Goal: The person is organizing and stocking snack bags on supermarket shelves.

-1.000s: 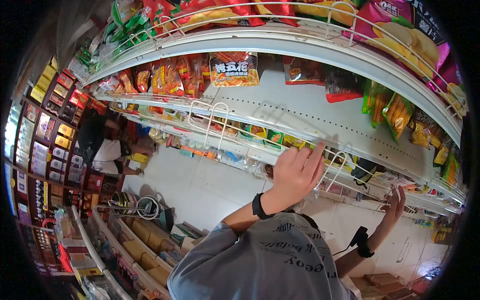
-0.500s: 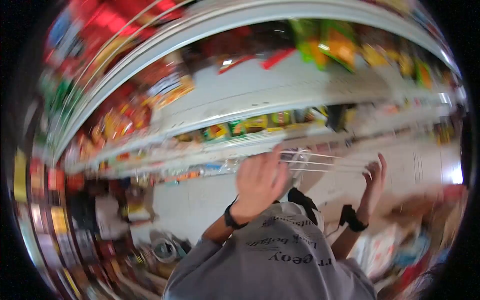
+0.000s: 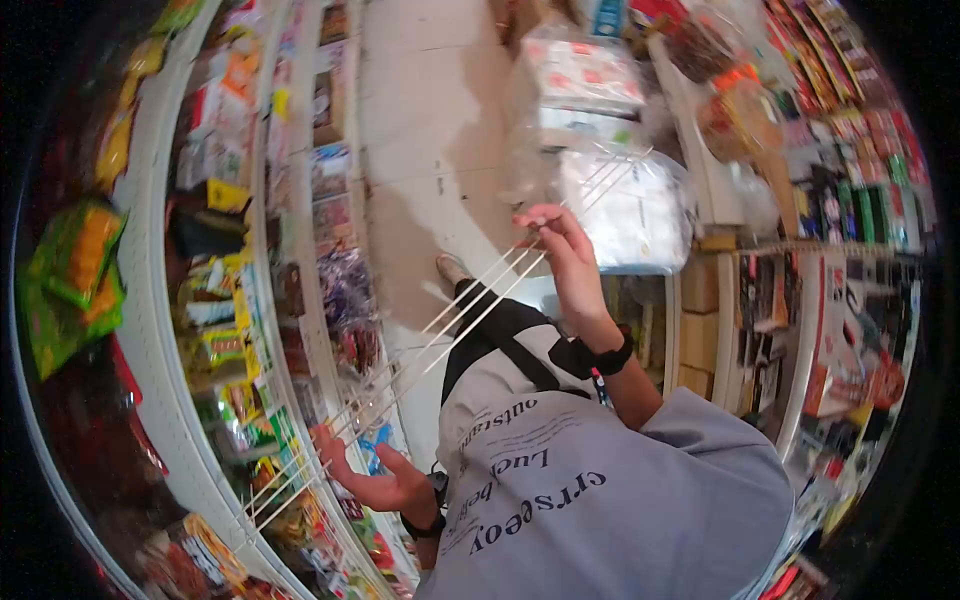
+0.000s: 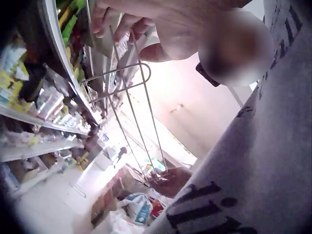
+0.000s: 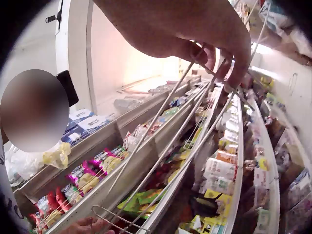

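Note:
A long white wire shelf guard (image 3: 455, 325) with several parallel wires and a bent end loop (image 4: 146, 73) slants across the front of the body, off the shelves. My right hand (image 3: 570, 265) grips it toward its upper end, fingers curled round the wires, as the right wrist view shows at the right hand (image 5: 226, 58). Lower down, my left hand (image 3: 370, 478) holds the guard near its other end, thumb apart from the fingers. In the left wrist view the left hand (image 4: 161, 29) has its fingertips on the wires.
Shelves of packaged snacks (image 3: 225, 345) run along the left, with a green snack bag (image 3: 85, 275) on the upper one. Plastic-wrapped white packs (image 3: 625, 210) stand to the right, beside another goods shelf (image 3: 840, 330). A tiled floor aisle (image 3: 415, 120) lies between them.
The view and body have turned right, away from the shelf front toward the aisle. The wire guard, earlier at the shelf edge, now lies diagonally between both hands in front of the body.

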Demonstrator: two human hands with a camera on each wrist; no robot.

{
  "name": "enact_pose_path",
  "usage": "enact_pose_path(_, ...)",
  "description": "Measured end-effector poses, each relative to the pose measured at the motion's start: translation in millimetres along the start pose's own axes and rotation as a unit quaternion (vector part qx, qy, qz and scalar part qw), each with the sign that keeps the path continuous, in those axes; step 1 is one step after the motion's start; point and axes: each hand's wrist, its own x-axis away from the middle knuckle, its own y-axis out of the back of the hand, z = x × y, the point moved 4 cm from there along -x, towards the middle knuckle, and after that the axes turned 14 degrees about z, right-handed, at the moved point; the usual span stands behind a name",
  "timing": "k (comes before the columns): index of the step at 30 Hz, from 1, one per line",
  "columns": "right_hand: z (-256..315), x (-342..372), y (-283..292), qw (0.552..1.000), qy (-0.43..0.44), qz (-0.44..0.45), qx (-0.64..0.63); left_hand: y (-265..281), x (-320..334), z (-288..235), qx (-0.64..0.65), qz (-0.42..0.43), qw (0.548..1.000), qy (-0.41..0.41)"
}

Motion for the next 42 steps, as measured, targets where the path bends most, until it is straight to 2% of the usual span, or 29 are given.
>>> enact_pose_path(1,1,12,12,0.998,-0.017,-0.045,-0.03,-6,-1,-2,0.012,0.023,1.0,-0.017)
enact_pose_path(5,-4,51,64,0.993,-0.052,-0.098,-0.036,-31,-15,-21,0.095,0.09,0.984,-0.12)
enact_pose_path(7,-6,66,85,0.986,-0.077,-0.145,0.022,-44,-23,-34,0.113,0.118,0.977,-0.14)
enact_pose_path(8,-6,73,96,0.981,-0.086,-0.17,0.038,-48,-28,-36,0.119,0.159,0.97,-0.141)
enact_pose_path(9,-9,78,109,0.981,-0.067,-0.173,0.048,-52,-36,-45,0.129,0.178,0.962,-0.162)
enact_pose_path(11,3,83,117,0.981,-0.024,-0.189,-0.019,-59,-47,-57,0.122,0.23,0.952,-0.16)
enact_pose_path(12,-6,83,137,0.987,0.003,-0.151,-0.059,-64,-51,-58,0.125,0.264,0.946,-0.14)
enact_pose_path(13,2,80,140,0.984,0.013,-0.168,-0.049,-68,-50,-60,0.11,0.247,0.954,-0.127)
enact_pose_path(15,8,73,152,0.985,0.053,-0.16,-0.045,-82,-47,-59,0.186,0.296,0.933,-0.086)
enact_pose_path(17,9,60,175,0.989,0.031,-0.146,-0.01,-86,-44,-59,0.182,0.292,0.937,-0.06)
enact_pose_path(19,24,39,167,0.995,0.043,-0.092,0.021,-83,-42,-57,0.183,0.289,0.939,-0.033)
enact_pose_path(21,28,12,159,0.999,0.044,-0.03,-0.007,-80,-39,-58,0.142,0.271,0.952,-0.018)
enact_pose_path(24,32,-35,122,0.998,0.022,0.066,-0.005,-80,-24,-44,0.082,0.231,0.97,0.001)
enact_pose_path(28,6,-96,76,0.977,0.004,0.204,-0.054,-82,0,-23,-0.022,0.157,0.986,0.054)
enact_pose_path(31,-2,-122,22,0.961,-0.017,0.273,-0.047,-79,13,-1,-0.104,0.085,0.983,0.125)
enact_pose_path(36,-18,-142,-81,0.937,0.012,0.345,-0.046,-56,12,37,-0.12,-0.017,0.971,0.205)
enact_pose_path(38,-29,-149,-125,0.914,0.016,0.394,-0.095,-45,3,57,-0.127,-0.046,0.969,0.207)
enact_pose_path(39,-39,-153,-145,0.915,-0.027,0.387,-0.113,-38,-2,66,-0.15,-0.065,0.96,0.229)
enact_pose_path(40,-45,-157,-170,0.884,-0.014,0.425,-0.196,-29,-6,76,-0.172,-0.084,0.948,0.252)
enact_pose_path(42,-68,-165,-210,0.868,-0.065,0.432,-0.237,-17,-13,100,-0.176,-0.105,0.94,0.271)
